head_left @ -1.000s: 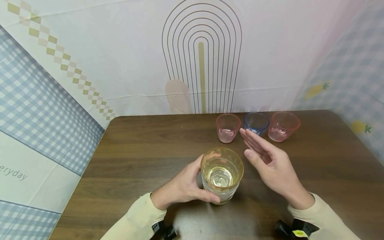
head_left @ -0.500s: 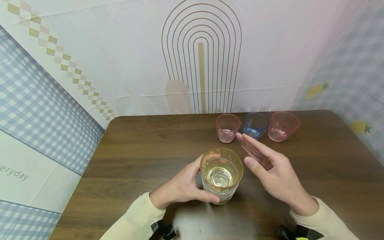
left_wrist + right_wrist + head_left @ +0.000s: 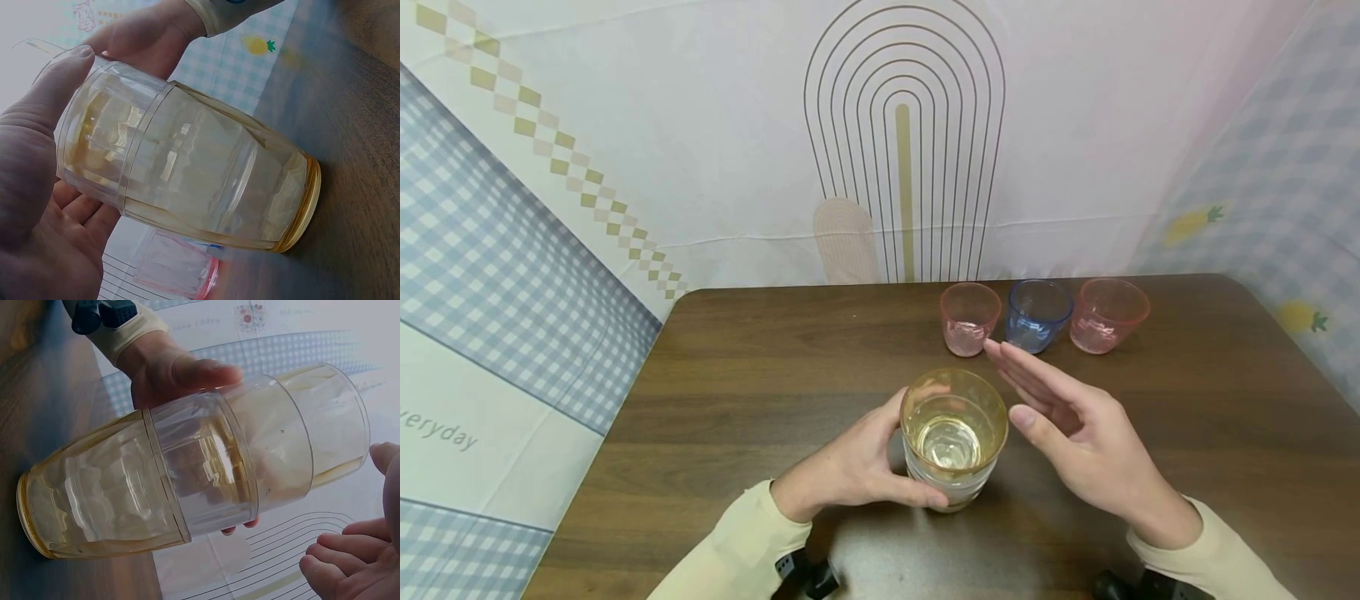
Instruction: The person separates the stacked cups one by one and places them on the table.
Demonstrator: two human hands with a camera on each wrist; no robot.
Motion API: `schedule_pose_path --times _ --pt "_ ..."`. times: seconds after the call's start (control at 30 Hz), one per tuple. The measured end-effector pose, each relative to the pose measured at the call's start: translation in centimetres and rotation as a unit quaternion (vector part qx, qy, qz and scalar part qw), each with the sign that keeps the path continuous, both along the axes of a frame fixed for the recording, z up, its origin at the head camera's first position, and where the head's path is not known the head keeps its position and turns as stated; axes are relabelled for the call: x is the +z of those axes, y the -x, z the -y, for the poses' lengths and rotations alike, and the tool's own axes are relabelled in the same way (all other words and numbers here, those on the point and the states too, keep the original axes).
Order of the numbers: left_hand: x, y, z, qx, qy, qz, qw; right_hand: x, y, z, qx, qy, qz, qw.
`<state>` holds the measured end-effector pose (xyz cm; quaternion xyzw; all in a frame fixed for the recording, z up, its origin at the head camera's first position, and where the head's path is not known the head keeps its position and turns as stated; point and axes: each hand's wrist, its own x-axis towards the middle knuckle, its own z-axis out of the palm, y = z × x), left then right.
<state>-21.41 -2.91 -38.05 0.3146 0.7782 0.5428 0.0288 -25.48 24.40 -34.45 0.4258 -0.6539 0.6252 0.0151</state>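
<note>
A stack of nested tumblers (image 3: 953,437), clear and yellow-tinted, stands upright on the table in front of me. My left hand (image 3: 857,467) grips it from the left, thumb on the near side and fingers round the far side. The right wrist view shows several tumblers (image 3: 212,462) in the stack, with a yellow one at the bottom and a yellow one on top. My right hand (image 3: 1082,442) is held just right of the stack, fingers straight and together, with nothing in it. Its fingertips overlap the left pink tumbler's base in the head view.
At the back of the wooden table (image 3: 760,358) stand a pink tumbler (image 3: 970,318), a blue tumbler (image 3: 1039,317) and another pink tumbler (image 3: 1108,317) in a row. Behind the table hangs a patterned white cloth (image 3: 715,167).
My right hand has drawn back slightly toward me, its fingertips shifting left and away from the blue tumbler, which now shows more fully. The left hand and the stack stay in place.
</note>
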Motion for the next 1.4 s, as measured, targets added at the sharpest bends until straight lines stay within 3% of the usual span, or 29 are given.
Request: schedule_pose_path --times 0.27,0.6,1.4 --pt "-0.1 0.0 0.1 -0.003 0.002 -0.004 1.0 0.2 -0.3 -0.1 0.024 -0.012 -0.008 0.9996" --pt "-0.4 -0.1 0.2 -0.004 -0.002 -0.003 1.0 0.4 -0.2 0.7 0.071 0.023 -0.043 0.9963" --pt "-0.5 -0.4 0.1 0.0 -0.001 0.006 1.0 0.5 -0.6 1.2 0.112 0.019 -0.079 0.9904"
